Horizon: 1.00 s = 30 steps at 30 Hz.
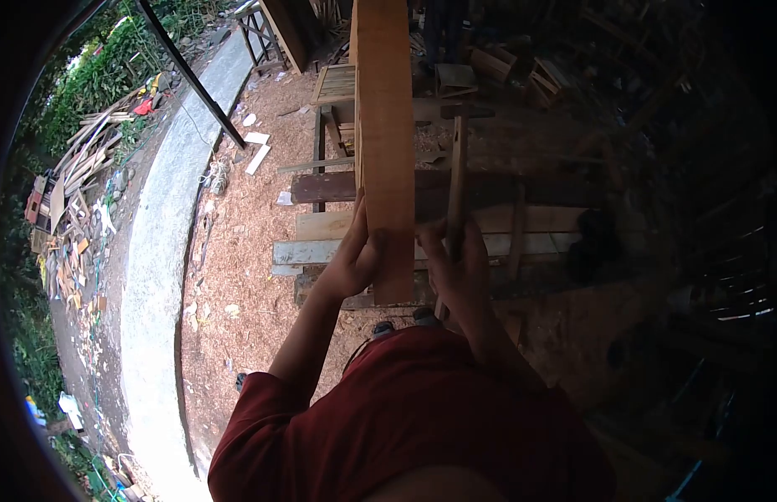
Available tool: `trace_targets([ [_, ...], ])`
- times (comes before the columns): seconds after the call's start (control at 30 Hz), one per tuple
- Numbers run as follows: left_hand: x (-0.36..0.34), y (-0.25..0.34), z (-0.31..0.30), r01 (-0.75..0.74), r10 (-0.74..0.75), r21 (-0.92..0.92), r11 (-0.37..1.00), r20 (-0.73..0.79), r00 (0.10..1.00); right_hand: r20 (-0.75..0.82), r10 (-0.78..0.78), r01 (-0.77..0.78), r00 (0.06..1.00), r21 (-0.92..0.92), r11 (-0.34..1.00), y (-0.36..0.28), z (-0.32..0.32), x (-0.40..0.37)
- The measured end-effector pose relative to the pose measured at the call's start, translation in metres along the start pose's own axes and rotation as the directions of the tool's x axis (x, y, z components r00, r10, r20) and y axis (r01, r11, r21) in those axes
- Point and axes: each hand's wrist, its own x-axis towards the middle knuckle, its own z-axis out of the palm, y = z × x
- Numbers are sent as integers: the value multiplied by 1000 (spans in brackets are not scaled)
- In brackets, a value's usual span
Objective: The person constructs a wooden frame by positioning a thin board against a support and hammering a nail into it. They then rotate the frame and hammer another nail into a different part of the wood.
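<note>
A long wooden board (388, 151) stands up in front of me, its lower end near my chest. My left hand (355, 258) is pressed round its left edge, with the palm side out of sight behind the wood. On the board's right, my right hand (457, 263) is closed on the handle of a hammer (458, 167), whose head points away from me at the top. The fingertips of that hand are close to the board's right edge; whether they touch it is hard to tell. Below the hands lie planks on a low bench (317, 251).
Wood shavings (230, 309) cover the ground. A concrete strip (158, 251) curves along the left, with scrap wood (92, 151) beyond it. A dark pole (192, 75) slants at upper left. Wooden boxes (491, 63) and a person's legs (443, 33) appear at the back. The right side is dark.
</note>
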Motion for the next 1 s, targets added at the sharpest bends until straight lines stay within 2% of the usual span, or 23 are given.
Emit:
trace_targets([
  [0.07, 0, 1, -1, -10, 9, 54, 998, 15, 1000, 57, 92, -103, 994, 247, 964, -13, -15, -15],
  [0.2, -1, 2, -4, -19, 18, 71, 997, 18, 1000, 80, 50, -66, 996, 207, 976, -5, -48, -53],
  [0.27, -2, 3, -5, -30, 30, 101, 994, 7, 1000, 155, 60, -21, 986, -243, 970, 0, -60, -67],
  [0.3, -2, 2, -5, -27, 26, 99, 995, 7, 1000, 155, 64, -25, 986, -245, 969, 6, -64, -72],
  [0.37, -4, 0, -6, -1, 1, 42, 999, 6, 1000, 235, 74, 22, 969, -384, 923, 19, -69, -78],
  [0.5, -4, -1, -5, 17, -17, 46, 999, 0, 1000, 251, 47, 69, 967, -432, 899, 19, -66, -83],
  [0.6, -2, -1, -6, -55, 54, 120, 991, 9, 998, 271, 72, 55, 960, -435, 899, 20, -70, -86],
  [0.67, -2, 3, -5, -39, 38, 115, 993, 11, 999, 271, -11, 142, 963, -470, 871, 19, -71, -90],
  [0.77, -4, -3, -5, -16, 15, 88, 996, 11, 1000, 278, 34, 109, 960, -484, 868, 23, -75, -93],
  [0.9, -5, -4, -7, -20, 19, 61, 998, 16, 1000, 297, 2, 143, 955, -465, 874, 24, -72, -95],
  [1.0, -7, -8, -7, 62, -62, 5, 998, -5, 998, 286, 35, 130, 958, -537, 834, 24, -67, -92],
])
